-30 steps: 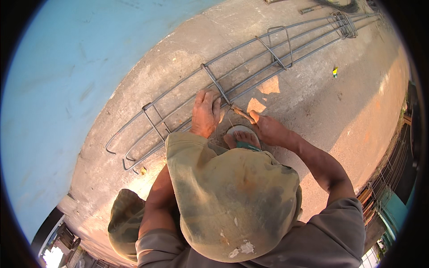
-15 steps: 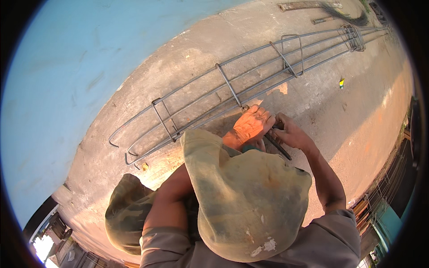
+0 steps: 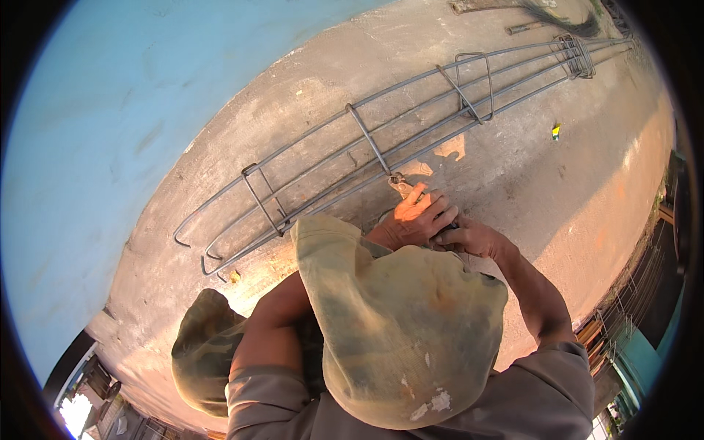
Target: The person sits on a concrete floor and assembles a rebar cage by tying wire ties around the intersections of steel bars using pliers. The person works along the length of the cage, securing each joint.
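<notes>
A long cage of steel reinforcing bars [image 3: 315,151] lies on the ground, with square stirrups [image 3: 367,136] around its bars. Pincers [image 3: 401,186] have their jaws at the near corner of one stirrup, touching or nearly touching the lowest bar; whether wire is between them is too small to tell. My left hand [image 3: 419,218] is closed around the pincers behind the head. Close beside it, my right hand [image 3: 475,238] has its fingers curled on the handle end, which is mostly hidden by both hands.
My bent knees in camouflage cloth [image 3: 414,330] fill the near middle. A blue wall [image 3: 147,110] runs along the left. Bundled stirrups [image 3: 578,57] sit at the cage's far end, near a dark bundle of thin wire [image 3: 565,22]. A yellow-green scrap [image 3: 556,132] lies on the concrete.
Both hands have come down and nearer to me. The pincers' head now shows at the stirrup corner, and the dark handle that stuck out below the hands is mostly covered.
</notes>
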Tool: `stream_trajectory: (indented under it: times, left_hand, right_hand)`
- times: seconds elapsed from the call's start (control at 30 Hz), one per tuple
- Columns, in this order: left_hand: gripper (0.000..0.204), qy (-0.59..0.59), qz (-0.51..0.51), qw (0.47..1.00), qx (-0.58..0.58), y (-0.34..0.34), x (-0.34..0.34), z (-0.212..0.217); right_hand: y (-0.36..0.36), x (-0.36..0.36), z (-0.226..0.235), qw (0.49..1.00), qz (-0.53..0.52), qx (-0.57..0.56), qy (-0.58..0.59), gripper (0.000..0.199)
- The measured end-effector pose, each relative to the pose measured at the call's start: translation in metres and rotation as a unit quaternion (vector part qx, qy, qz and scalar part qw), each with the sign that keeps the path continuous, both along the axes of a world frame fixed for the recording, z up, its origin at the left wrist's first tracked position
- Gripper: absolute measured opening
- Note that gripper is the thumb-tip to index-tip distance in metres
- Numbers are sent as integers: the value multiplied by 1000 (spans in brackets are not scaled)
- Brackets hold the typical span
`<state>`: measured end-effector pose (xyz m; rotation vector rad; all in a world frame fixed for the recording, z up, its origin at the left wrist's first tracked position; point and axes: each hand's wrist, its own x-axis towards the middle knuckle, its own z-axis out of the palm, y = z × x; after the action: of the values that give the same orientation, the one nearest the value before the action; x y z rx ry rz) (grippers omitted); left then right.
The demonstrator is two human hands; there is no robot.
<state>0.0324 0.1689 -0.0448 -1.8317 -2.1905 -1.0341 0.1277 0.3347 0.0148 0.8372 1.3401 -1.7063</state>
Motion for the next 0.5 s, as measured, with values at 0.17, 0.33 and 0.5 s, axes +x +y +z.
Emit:
stream_trajectory:
  times: [0.17, 0.33, 0.5]
  left_hand:
    - [28, -104, -114, 963, -222, 20, -15, 23]
    - [25, -134, -48, 934, -329, 30, -17, 9]
    - [20, -238, -104, 867, -426, 52, -35, 38]
  right_hand:
    - [41, -12, 39, 948, 284, 142, -11, 40]
    - [55, -12, 99, 681, 361, 573, 278, 50]
    - [-9, 4, 39, 661, 340, 609, 277, 60]
